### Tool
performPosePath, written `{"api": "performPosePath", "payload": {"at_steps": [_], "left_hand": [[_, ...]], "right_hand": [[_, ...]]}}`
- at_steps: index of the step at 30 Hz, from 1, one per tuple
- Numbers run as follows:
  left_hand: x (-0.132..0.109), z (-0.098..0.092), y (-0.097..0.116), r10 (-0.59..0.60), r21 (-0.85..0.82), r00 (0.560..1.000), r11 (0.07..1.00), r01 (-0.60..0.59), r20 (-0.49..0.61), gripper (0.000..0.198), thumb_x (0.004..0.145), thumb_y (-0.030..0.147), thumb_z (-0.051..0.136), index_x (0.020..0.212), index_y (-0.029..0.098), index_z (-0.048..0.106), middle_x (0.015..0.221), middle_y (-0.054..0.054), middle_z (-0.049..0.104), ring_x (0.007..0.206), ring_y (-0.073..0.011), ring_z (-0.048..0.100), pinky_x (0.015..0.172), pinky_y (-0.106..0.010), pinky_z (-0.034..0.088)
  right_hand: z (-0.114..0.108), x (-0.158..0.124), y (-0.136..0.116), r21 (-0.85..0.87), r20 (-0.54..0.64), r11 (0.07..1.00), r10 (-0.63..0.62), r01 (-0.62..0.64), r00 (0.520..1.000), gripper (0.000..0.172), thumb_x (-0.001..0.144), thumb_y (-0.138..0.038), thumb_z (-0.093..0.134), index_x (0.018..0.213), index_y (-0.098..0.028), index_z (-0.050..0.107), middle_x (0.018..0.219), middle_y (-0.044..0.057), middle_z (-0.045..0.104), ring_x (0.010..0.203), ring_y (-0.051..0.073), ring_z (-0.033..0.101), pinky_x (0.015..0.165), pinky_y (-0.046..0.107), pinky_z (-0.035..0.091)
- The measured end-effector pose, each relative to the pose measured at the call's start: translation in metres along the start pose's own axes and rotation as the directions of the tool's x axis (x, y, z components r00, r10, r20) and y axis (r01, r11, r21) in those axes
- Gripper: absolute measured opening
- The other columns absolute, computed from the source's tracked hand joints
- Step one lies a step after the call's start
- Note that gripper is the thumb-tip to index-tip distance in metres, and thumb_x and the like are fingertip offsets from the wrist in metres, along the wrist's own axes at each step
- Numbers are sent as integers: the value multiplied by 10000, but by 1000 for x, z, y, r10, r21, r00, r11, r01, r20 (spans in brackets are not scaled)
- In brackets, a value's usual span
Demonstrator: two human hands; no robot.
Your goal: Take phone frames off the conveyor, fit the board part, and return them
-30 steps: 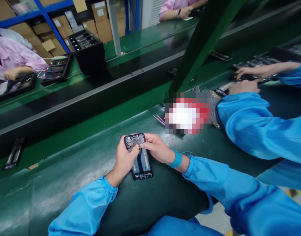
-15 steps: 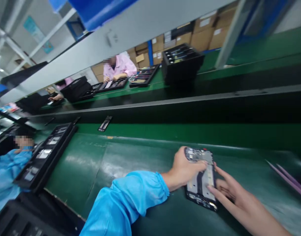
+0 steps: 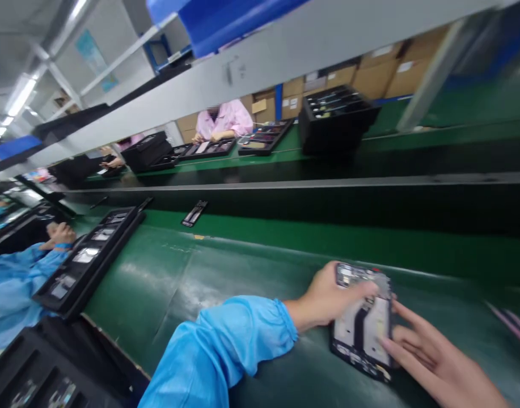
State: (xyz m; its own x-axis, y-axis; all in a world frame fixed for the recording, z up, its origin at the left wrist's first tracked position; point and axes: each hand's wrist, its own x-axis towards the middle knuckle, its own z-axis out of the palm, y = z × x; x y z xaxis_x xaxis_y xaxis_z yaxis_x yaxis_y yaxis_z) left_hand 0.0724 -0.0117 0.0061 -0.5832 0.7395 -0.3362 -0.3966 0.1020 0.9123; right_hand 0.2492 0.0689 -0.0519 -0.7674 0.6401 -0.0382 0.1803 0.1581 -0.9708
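An opened phone frame [image 3: 364, 320] with bare circuitry lies tilted on the green bench mat [image 3: 166, 283]. My left hand [image 3: 328, 297] grips its left edge, thumb pressed across the top of the board. My right hand [image 3: 430, 354] supports the frame's right side with its fingers stretched out and spread along the edge. Both forearms wear blue sleeves.
A long black tray [image 3: 87, 258] of phone parts lies on the mat at left, beside a co-worker's blue sleeve [image 3: 17, 289]. One phone frame [image 3: 194, 213] rides the dark conveyor. Stacked black trays [image 3: 334, 116] and workers in pink are across it. Pink tweezers [image 3: 512, 323] lie at far right.
My view swung left from looking down at my hands to looking along the line. Both hands stay on the phone frame; my right hand went from gripping it to fingers stretched along its edge.
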Motion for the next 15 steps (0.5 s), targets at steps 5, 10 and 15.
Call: {"api": "performPosePath", "payload": {"at_steps": [5,10,15], "left_hand": [[13,-8,-6,195,233,971,947,-223,137,296,908,495,649,982,213,601,963,-27,681,919,-186,630,915,-326,509],[21,-15,-8,273,354,941,875,-329,200,279,972,491,551,1056,229,597,947,4,667,909,-175,617,862,-284,478],[20,-15,-5,273,375,935,862,-342,225,272,991,488,531,1039,227,587,955,12,662,899,-162,610,851,-267,466]], "right_hand": [[3,-5,-41,192,149,981,-2,-27,989,851,909,-674,715,1535,-173,428,856,50,712,800,257,730,765,360,644],[8,-3,-45,204,164,975,-124,89,979,762,975,-540,694,1563,-163,389,848,17,667,765,207,679,764,356,596],[6,-2,-48,188,161,971,-182,151,970,699,993,-442,676,1561,-152,389,853,7,654,747,180,643,726,320,559]]}}
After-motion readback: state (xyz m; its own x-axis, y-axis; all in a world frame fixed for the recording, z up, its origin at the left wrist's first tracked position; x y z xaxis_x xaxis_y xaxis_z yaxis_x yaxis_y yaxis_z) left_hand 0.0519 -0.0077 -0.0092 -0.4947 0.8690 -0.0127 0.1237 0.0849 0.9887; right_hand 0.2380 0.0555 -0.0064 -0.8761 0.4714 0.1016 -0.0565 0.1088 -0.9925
